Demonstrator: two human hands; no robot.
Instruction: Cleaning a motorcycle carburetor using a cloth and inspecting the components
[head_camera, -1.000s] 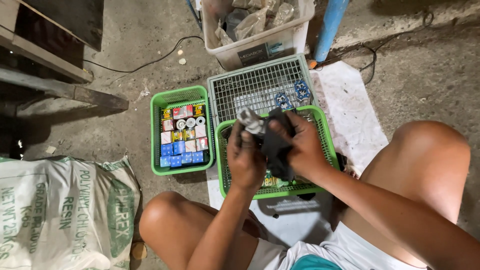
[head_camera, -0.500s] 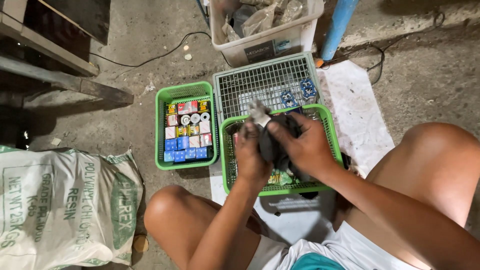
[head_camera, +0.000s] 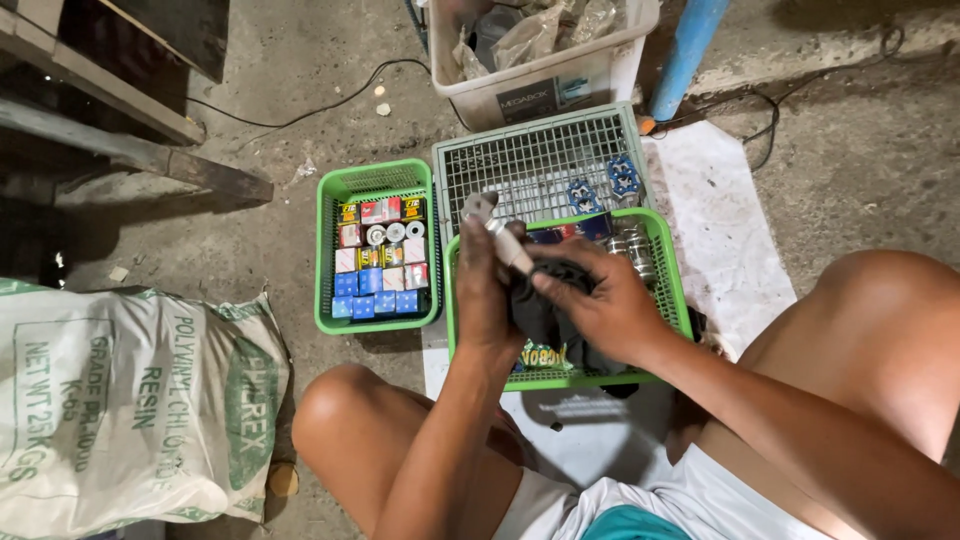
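Concrete floor: white sack (head_camera: 130, 400), left.

We are seeing both hands over the basket (head_camera: 668, 262) at centre; a tray of small boxes (head_camera: 378, 258) is lying at nine o'clock, a wire basket (head_camera: 540, 160) and tub (head_camera: 560, 80) at twelve, a sack (head_camera: 130, 400) at eight.

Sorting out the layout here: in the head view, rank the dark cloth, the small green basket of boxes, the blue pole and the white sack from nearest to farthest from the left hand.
From the left hand:
1. Dark cloth, touching it, on its right.
2. Small green basket, just left.
3. Blue pole and white sack, top right and lower left: too close to call.
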